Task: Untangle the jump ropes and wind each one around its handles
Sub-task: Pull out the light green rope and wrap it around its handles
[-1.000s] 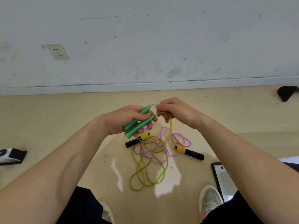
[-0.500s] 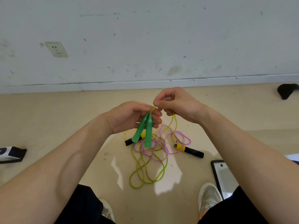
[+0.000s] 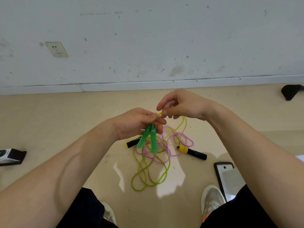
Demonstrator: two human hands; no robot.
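My left hand (image 3: 136,122) grips the upper ends of the two green handles (image 3: 145,137), fingers curled round them. Both handles hang downward side by side, their lower ends slightly apart. My right hand (image 3: 182,106), just to the right and a little farther away, pinches a short length of the yellow-green rope (image 3: 148,178) between thumb and fingertips, close above the left hand's knuckles. From that pinch the rope drops down the right side to the floor (image 3: 49,122), where its long loops lie in a heap between my feet. The pink rope (image 3: 164,156) lies across the far part of that heap, and the two are interlaced. Its black handles with yellow collars rest on the floor: one (image 3: 132,142) at the left, partly hidden behind the green handles, the other (image 3: 192,152) at the right, clear of the loops. A dark-framed phone (image 3: 227,176) lies flat to the near right beside my right shoe (image 3: 211,199). A small box (image 3: 9,156) sits at the left edge. A black object (image 3: 291,93) lies far right by the wall (image 3: 164,38), which carries a socket (image 3: 56,49) at the left.
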